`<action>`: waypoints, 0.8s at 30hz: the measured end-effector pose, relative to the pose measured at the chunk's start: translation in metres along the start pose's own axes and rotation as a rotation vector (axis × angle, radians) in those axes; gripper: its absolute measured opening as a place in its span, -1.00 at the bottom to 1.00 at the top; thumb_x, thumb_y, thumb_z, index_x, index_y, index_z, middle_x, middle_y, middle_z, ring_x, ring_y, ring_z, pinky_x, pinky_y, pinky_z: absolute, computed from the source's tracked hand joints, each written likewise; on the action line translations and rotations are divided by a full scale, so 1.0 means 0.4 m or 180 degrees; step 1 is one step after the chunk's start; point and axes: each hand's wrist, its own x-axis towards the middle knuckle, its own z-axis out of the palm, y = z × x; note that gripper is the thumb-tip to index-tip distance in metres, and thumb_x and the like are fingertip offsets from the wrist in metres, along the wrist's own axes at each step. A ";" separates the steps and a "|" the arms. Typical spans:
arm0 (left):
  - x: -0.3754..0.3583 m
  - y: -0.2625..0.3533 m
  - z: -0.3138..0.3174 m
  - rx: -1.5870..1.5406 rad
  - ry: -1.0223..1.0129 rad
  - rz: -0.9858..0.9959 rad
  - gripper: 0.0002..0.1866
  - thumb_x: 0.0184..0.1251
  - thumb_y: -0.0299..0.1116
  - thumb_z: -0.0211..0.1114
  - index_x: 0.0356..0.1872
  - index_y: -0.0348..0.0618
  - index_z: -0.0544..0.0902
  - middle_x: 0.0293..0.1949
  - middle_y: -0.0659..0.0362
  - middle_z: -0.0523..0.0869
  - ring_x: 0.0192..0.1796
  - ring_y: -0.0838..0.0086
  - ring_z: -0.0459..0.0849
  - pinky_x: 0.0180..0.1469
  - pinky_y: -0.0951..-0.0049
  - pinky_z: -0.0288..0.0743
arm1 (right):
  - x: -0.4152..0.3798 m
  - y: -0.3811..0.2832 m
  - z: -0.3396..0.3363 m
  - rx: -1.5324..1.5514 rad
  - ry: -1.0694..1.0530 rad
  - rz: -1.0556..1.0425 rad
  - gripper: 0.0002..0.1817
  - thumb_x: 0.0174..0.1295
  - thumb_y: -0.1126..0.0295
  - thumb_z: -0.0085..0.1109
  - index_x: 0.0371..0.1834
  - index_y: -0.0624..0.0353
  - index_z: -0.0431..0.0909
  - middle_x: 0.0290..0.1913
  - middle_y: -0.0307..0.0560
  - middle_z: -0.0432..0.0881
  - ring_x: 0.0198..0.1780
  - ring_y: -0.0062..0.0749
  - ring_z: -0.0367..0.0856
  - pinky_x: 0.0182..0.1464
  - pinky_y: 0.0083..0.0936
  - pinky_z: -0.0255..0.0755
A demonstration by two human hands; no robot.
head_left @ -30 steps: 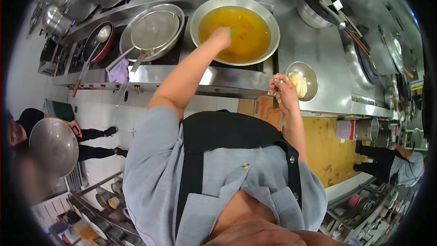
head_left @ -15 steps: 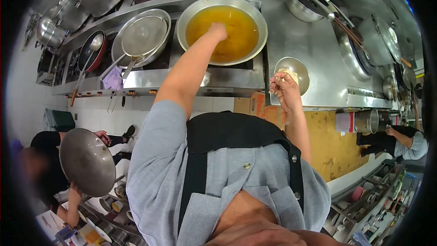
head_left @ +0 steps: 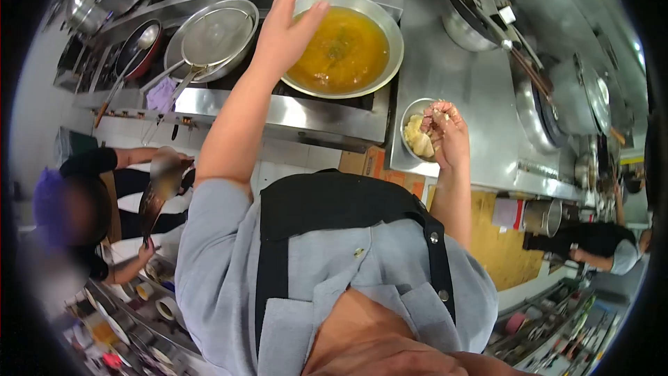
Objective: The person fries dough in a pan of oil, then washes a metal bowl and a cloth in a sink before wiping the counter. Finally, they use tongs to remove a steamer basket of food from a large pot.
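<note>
Left hand (head_left: 282,24): open, fingers spread, raised over one oil wok (head_left: 379,24).
Right hand (head_left: 445,132): pinched on dough (head_left: 437,117), above one small bowl (head_left: 409,113).
Bench (head_left: 466,83): steel.

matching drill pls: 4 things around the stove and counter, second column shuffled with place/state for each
1. left hand
2. right hand
3. wok of oil
4. strainer

a. lies across an empty pan, left of the wok
b. open, fingers spread, raised over the wok's near-left rim
c. on the burner, yellow liquid with bits in it
d. fingers in the small steel bowl of pale pieces

Pairs: 1-b, 2-d, 3-c, 4-a
</note>
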 end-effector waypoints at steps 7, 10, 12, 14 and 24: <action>-0.295 0.016 0.050 -0.0494 0.0749 -0.1018 -0.46 0.26 -0.44 0.16 0.25 -0.23 0.23 0.24 0.00 0.31 0.32 0.32 0.23 0.31 0.35 0.10 | 0.098 -0.107 -0.106 0.0113 -0.0404 -0.0104 -0.89 0.18 0.55 0.01 -0.23 0.20 0.45 -0.30 -0.13 0.54 -0.34 -0.49 0.50 -0.28 -0.56 0.42; -0.380 0.025 0.093 -0.0438 0.0823 -0.1559 -0.50 0.25 -0.46 0.16 0.22 -0.23 0.26 0.22 0.04 0.32 0.26 0.36 0.28 0.27 0.37 0.15 | 0.109 -0.124 -0.153 0.0189 -0.0431 0.0041 -0.88 0.17 0.57 -0.01 -0.22 0.21 0.44 -0.30 -0.12 0.54 -0.34 -0.47 0.50 -0.28 -0.53 0.41; -0.421 0.029 0.129 -0.0294 0.0645 -0.1631 -0.52 0.25 -0.46 0.17 0.19 -0.22 0.29 0.17 0.06 0.37 0.20 0.38 0.34 0.23 0.40 0.20 | 0.115 -0.116 -0.175 0.0325 -0.0470 0.0070 -0.87 0.17 0.56 -0.01 -0.22 0.20 0.44 -0.31 -0.12 0.54 -0.33 -0.47 0.50 -0.29 -0.51 0.40; -0.462 0.021 0.161 0.0067 0.0284 -0.1497 -0.56 0.20 -0.47 0.20 0.13 -0.19 0.37 -0.02 0.09 0.45 0.06 0.42 0.43 0.13 0.44 0.29 | 0.104 -0.113 -0.172 0.0490 -0.0473 0.0065 -0.87 0.17 0.56 -0.01 -0.21 0.20 0.44 -0.31 -0.12 0.53 -0.33 -0.46 0.50 -0.29 -0.50 0.39; -0.549 0.034 0.182 -0.0979 -0.0966 -0.2930 -0.86 0.33 -0.41 0.11 -0.21 -0.25 0.55 -0.51 0.28 0.49 -0.46 0.66 0.50 -0.38 0.58 0.47 | 0.053 -0.131 -0.119 0.0470 -0.0494 -0.0152 -0.88 0.18 0.55 0.01 -0.22 0.18 0.43 -0.31 -0.13 0.54 -0.35 -0.47 0.51 -0.29 -0.51 0.40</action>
